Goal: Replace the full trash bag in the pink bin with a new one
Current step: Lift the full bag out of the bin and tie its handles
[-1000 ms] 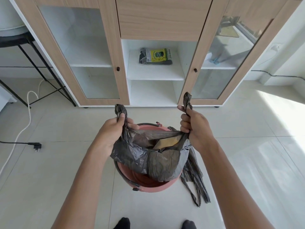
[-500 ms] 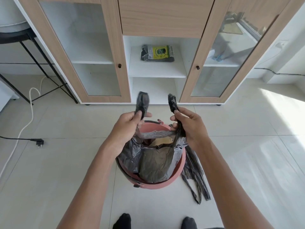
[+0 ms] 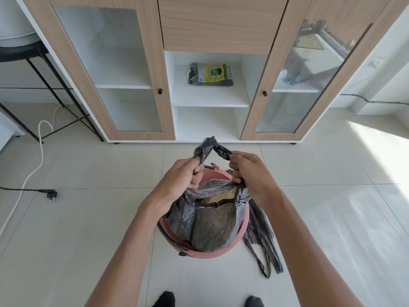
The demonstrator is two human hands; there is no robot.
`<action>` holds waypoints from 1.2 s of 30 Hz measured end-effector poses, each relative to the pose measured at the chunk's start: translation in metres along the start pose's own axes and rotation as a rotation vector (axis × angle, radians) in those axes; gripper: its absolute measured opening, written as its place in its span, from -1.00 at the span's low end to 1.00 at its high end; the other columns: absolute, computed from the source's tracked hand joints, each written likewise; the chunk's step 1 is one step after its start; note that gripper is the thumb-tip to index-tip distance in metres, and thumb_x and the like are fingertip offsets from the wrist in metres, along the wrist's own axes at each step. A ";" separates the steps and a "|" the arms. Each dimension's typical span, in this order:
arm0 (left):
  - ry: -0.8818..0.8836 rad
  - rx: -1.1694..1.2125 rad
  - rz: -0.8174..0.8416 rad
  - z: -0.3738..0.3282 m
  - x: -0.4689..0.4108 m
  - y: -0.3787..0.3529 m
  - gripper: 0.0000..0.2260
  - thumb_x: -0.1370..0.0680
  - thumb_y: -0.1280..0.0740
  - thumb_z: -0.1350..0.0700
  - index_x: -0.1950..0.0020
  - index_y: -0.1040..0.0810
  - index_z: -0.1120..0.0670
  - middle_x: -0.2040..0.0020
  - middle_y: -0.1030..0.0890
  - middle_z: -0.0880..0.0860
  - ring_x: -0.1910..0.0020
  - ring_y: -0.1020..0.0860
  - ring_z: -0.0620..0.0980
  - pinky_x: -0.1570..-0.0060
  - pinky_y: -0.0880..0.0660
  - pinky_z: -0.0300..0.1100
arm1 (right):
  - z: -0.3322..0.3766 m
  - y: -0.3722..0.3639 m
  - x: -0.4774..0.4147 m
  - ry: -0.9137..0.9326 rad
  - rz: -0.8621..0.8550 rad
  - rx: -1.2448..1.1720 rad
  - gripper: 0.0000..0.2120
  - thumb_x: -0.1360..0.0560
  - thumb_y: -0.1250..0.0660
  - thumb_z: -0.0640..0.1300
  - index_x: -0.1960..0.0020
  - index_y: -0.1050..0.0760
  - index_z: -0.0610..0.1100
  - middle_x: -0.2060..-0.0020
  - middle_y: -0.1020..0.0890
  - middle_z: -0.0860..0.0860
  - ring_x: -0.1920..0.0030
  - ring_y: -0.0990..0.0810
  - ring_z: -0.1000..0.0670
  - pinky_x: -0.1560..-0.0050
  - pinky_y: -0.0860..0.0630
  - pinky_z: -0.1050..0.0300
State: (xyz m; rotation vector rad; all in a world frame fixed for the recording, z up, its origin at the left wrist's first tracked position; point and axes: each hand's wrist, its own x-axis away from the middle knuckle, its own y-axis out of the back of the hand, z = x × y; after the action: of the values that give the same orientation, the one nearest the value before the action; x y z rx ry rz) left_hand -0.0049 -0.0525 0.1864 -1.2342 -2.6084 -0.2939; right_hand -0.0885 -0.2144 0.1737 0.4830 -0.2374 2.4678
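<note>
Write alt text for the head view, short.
Both hands, left hand and right hand, pinch the handles of a full dark trash bag together above a pink bin on a tiled floor. A spare bag lies beside it; a cabinet stands behind.

Bin (image 3: 242, 227): pink, round, upright on tiled floor before cabinet; dark handle hangs along near-left rim.

Full bag (image 3: 210, 227): dark grey, translucent, crinkled, sits inside bin, bulging, brownish paper or card showing at open mouth. Two handle ears pulled up above rim, tips touching over far edge of bin, each pinched by a hand.

New bag (image 3: 263, 244): same dark plastic, flat, pleated, lies on floor touching bin's right side, handle loops trailing toward viewer.

Bag pack (image 3: 211, 74): yellow label, flat on middle cabinet shelf, well apart from bin.
</note>
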 end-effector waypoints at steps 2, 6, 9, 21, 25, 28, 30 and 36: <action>0.024 0.009 0.028 -0.001 0.000 0.000 -0.67 -0.68 0.02 0.15 0.29 -0.23 0.05 0.47 -0.16 -0.08 0.46 -0.10 -0.09 0.51 -0.14 -0.33 | 0.003 -0.001 0.003 -0.005 0.067 -0.040 -0.78 -0.63 -0.21 -0.24 0.17 -0.50 -0.11 0.42 -0.36 0.05 0.51 -0.22 0.10 0.41 -0.23 0.18; 0.039 -0.034 0.044 -0.001 0.003 0.000 -0.70 -0.67 -0.01 0.15 0.28 -0.22 0.04 0.46 -0.15 -0.08 0.47 -0.11 -0.09 0.46 -0.12 -0.29 | 0.004 0.002 0.006 0.015 0.187 -0.022 -0.81 -0.64 -0.25 -0.16 0.11 -0.54 -0.18 0.40 -0.35 0.06 0.48 -0.24 0.11 0.38 -0.25 0.20; 0.044 -0.045 0.071 -0.001 0.004 0.000 -0.70 -0.67 -0.02 0.13 0.27 -0.23 0.04 0.45 -0.16 -0.08 0.47 -0.11 -0.08 0.45 -0.11 -0.26 | 0.004 0.002 0.007 0.021 0.262 -0.011 -0.77 -0.65 -0.24 -0.02 0.07 -0.45 -0.16 0.38 -0.32 0.04 0.44 -0.20 0.08 0.35 -0.23 0.18; 0.035 -0.209 0.178 0.001 0.006 -0.005 -0.70 -0.70 -0.04 0.02 0.22 -0.30 0.03 0.42 -0.21 -0.07 0.45 -0.14 -0.08 0.32 -0.13 -0.15 | 0.003 0.003 0.008 0.092 0.161 0.080 -0.65 -0.57 -0.35 0.07 0.06 -0.61 -0.25 0.46 -0.35 0.12 0.45 -0.19 0.07 0.37 -0.22 0.19; 0.089 -0.098 0.226 0.000 0.010 0.000 -0.64 -0.68 -0.09 -0.10 0.10 -0.49 0.12 0.40 -0.32 -0.02 0.38 -0.30 -0.04 0.31 -0.30 -0.27 | 0.004 0.003 0.009 0.123 0.081 0.045 -0.72 -0.59 -0.35 -0.02 0.21 -0.59 -0.18 0.50 -0.28 0.11 0.48 -0.17 0.08 0.41 -0.20 0.19; 0.147 -0.132 0.310 0.002 0.015 0.011 -0.63 -0.65 -0.12 -0.17 0.13 -0.58 0.01 0.28 -0.51 -0.04 0.24 -0.47 -0.08 0.09 -0.41 -0.23 | 0.006 0.006 0.007 0.102 -0.039 -0.040 -0.63 -0.59 -0.36 -0.05 0.39 -0.51 -0.06 0.54 -0.27 0.14 0.50 -0.15 0.08 0.44 -0.24 0.21; 0.162 -0.137 0.326 0.005 0.015 0.016 -0.66 -0.62 -0.18 -0.18 0.18 -0.57 -0.02 0.23 -0.51 -0.06 0.21 -0.51 -0.15 0.02 -0.39 -0.17 | 0.006 0.007 0.006 0.093 -0.086 -0.091 -0.63 -0.59 -0.36 -0.05 0.39 -0.49 -0.06 0.54 -0.27 0.15 0.52 -0.16 0.09 0.47 -0.27 0.23; 0.043 -0.091 0.193 0.008 0.010 0.010 -0.65 -0.66 -0.12 -0.12 0.25 -0.46 -0.01 0.17 -0.55 -0.08 0.03 -0.54 -0.18 -0.15 -0.31 -0.18 | 0.010 0.008 0.007 0.092 0.015 -0.228 -0.66 -0.62 -0.28 0.04 0.30 -0.43 -0.05 0.44 -0.23 0.09 0.48 -0.17 0.09 0.40 -0.25 0.21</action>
State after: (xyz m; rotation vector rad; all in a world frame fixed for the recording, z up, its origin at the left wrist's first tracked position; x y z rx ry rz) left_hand -0.0044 -0.0369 0.1825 -1.4810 -2.4406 -0.4016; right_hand -0.0953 -0.2198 0.1852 0.2715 -0.4793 2.4316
